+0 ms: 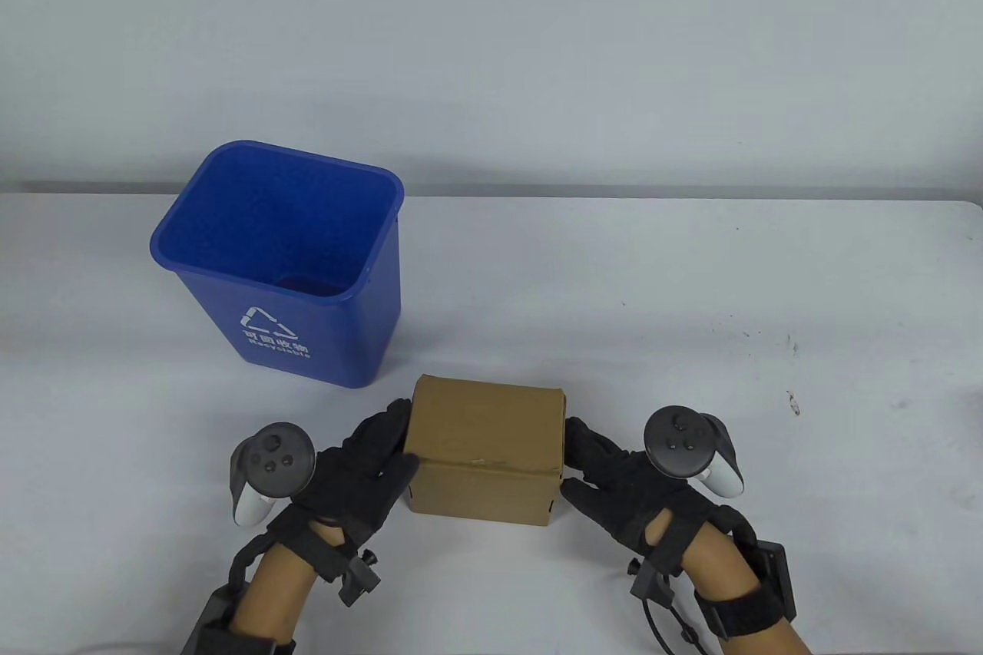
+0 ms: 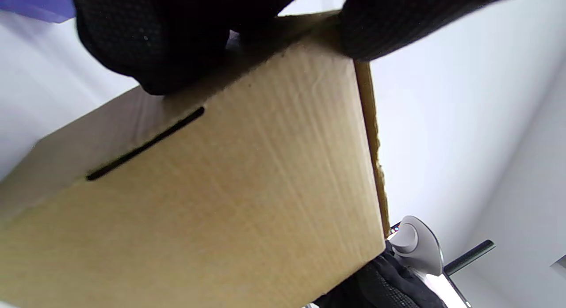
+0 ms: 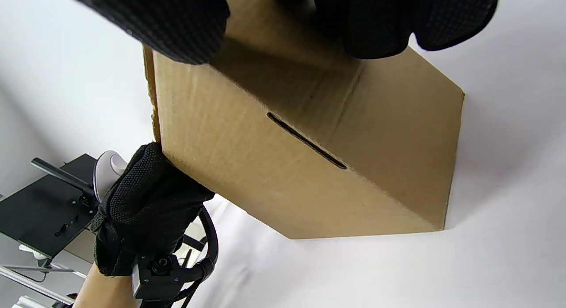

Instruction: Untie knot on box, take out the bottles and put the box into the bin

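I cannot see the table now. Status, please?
Left hand and right hand grip cardboard box by its ends. Blue bin behind-left, upright, open. Nothing between them.

Bright, even, diffuse light; soft shadows; sharp table view, wrist views slightly blurred with wide-angle distortion.

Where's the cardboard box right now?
Table view: the cardboard box sits front-centre, between left hand and right hand, just front-right of the blue recycling bin.
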A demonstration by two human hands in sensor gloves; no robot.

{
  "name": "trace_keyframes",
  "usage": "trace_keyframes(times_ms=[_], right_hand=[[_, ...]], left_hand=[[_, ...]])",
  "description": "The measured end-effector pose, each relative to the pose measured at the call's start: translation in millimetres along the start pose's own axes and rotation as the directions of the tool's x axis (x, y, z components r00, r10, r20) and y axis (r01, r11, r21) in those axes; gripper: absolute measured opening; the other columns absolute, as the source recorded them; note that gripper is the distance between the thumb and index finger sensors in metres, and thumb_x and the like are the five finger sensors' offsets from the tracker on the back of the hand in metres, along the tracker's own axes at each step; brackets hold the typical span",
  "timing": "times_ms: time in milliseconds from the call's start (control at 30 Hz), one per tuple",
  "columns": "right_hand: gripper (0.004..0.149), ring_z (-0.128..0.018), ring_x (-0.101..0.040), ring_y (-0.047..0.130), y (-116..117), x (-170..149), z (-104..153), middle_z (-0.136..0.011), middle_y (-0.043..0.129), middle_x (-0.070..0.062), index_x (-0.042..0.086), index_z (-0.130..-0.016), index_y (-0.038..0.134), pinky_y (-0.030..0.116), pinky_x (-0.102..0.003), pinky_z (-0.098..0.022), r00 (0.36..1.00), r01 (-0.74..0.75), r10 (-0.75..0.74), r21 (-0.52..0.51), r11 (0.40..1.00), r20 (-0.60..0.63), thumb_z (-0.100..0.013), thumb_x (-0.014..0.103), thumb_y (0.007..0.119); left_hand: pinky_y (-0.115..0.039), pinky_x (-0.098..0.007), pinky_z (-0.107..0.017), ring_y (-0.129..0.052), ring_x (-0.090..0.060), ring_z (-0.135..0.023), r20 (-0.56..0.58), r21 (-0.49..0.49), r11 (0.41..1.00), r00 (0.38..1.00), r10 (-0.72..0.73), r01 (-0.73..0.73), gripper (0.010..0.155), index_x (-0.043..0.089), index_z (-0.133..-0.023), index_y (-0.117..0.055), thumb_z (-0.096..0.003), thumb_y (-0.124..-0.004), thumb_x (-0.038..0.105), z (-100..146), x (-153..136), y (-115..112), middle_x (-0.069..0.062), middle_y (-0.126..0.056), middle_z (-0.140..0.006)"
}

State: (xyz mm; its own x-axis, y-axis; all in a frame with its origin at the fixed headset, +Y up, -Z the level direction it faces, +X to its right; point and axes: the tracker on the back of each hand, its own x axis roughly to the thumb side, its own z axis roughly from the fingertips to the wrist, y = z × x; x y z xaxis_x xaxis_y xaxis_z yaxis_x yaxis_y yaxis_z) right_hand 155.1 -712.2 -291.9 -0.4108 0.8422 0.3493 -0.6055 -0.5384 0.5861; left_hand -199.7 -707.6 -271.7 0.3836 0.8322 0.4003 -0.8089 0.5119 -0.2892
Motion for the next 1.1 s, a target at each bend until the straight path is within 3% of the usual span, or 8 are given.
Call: trace_keyframes(times_ms=[200, 467, 567, 667, 733, 833, 933, 1100], right_hand=[[0.077, -0.090, -0.058, 0.059, 0, 0, 0, -0.101, 0.035, -0.036, -0.011, -0.097, 0.026, 0.058, -0.067, -0.062, 1.000, 0.030, -0.030, -0.007, 1.000, 0.008, -0.051, 0.036, 0.065], [0.080, -0.089, -0.060, 0.058, 0, -2, -1, -0.101, 0.033, -0.037, -0.011, -0.098, 0.025, 0.058, -0.067, -0.062, 0.993, 0.115, -0.116, 0.020, 0.993, 0.031, -0.051, 0.036, 0.068], [0.082, -0.089, -0.060, 0.058, 1, -2, -1, -0.101, 0.033, -0.037, -0.010, -0.099, 0.026, 0.058, -0.067, -0.062, 0.987, 0.154, -0.155, 0.021, 0.988, 0.038, -0.051, 0.040, 0.070], [0.082, -0.089, -0.060, 0.059, 2, -2, -1, -0.101, 0.033, -0.037, -0.011, -0.098, 0.025, 0.058, -0.067, -0.062, 0.989, 0.146, -0.146, 0.027, 0.989, 0.028, -0.051, 0.040, 0.069], [0.082, -0.089, -0.060, 0.060, 0, -4, -2, -0.101, 0.034, -0.037, -0.011, -0.098, 0.027, 0.058, -0.067, -0.062, 0.987, 0.156, -0.156, 0.008, 0.988, 0.027, -0.050, 0.040, 0.069], [0.082, -0.089, -0.059, 0.059, -1, -5, -2, -0.101, 0.034, -0.036, -0.011, -0.098, 0.027, 0.058, -0.066, -0.062, 0.986, 0.167, -0.167, 0.005, 0.986, 0.023, -0.050, 0.040, 0.070], [0.085, -0.089, -0.058, 0.059, 1, -3, -3, -0.101, 0.033, -0.036, -0.011, -0.098, 0.025, 0.059, -0.066, -0.062, 0.998, 0.067, -0.067, -0.006, 0.998, 0.010, -0.050, 0.042, 0.071], [0.088, -0.088, -0.062, 0.057, 4, -3, -2, -0.100, 0.034, -0.038, -0.013, -0.098, 0.027, 0.058, -0.068, -0.061, 0.985, 0.170, -0.170, -0.016, 0.985, 0.008, -0.050, 0.050, 0.067]], left_hand=[[-0.078, -0.055, -0.057, -0.082, -0.053, -0.075, -0.010, 0.063, 0.998, 1.000, -0.013, 0.013, 0.078, -0.004, -0.108, -0.044, -0.0526, -0.062, 0.048, 2, 2, -2, -0.031, -0.060, -0.102], [-0.074, -0.056, -0.059, -0.077, -0.053, -0.077, -0.004, -0.085, 0.993, 0.997, 0.076, -0.076, 0.093, 0.001, -0.111, -0.026, -0.0513, -0.073, 0.055, -2, -8, 2, -0.028, -0.049, -0.104], [-0.075, -0.054, -0.057, -0.079, -0.052, -0.074, -0.022, -0.067, 0.995, 0.997, 0.074, -0.075, 0.096, 0.000, -0.111, -0.028, -0.0490, -0.073, 0.059, -4, -9, 3, -0.028, -0.051, -0.104], [-0.081, -0.051, -0.054, -0.086, -0.049, -0.070, -0.013, 0.004, 0.999, 0.999, -0.043, 0.043, 0.092, -0.001, -0.111, -0.035, -0.0492, -0.066, 0.060, -3, -3, 2, -0.027, -0.058, -0.103], [-0.083, -0.050, -0.052, -0.088, -0.048, -0.068, -0.005, 0.026, 0.999, 0.999, -0.047, 0.047, 0.090, -0.003, -0.110, -0.038, -0.0504, -0.063, 0.060, -3, -3, 1, -0.027, -0.062, -0.101], [-0.083, -0.051, -0.050, -0.088, -0.049, -0.066, -0.018, 0.035, 0.999, 1.000, -0.018, 0.019, 0.091, -0.004, -0.110, -0.040, -0.0519, -0.061, 0.062, -2, -4, -2, -0.028, -0.064, -0.100], [-0.084, -0.050, -0.048, -0.091, -0.048, -0.063, -0.027, 0.048, 0.999, 1.000, -0.005, 0.007, 0.092, -0.005, -0.108, -0.040, -0.0519, -0.061, 0.063, -3, -2, -5, -0.027, -0.066, -0.098], [-0.082, -0.053, -0.049, -0.089, -0.051, -0.064, -0.048, 0.004, 1.000, 0.999, -0.002, 0.002, 0.094, -0.005, -0.108, -0.036, -0.0506, -0.064, 0.064, -4, -1, -3, -0.027, -0.064, -0.099]])
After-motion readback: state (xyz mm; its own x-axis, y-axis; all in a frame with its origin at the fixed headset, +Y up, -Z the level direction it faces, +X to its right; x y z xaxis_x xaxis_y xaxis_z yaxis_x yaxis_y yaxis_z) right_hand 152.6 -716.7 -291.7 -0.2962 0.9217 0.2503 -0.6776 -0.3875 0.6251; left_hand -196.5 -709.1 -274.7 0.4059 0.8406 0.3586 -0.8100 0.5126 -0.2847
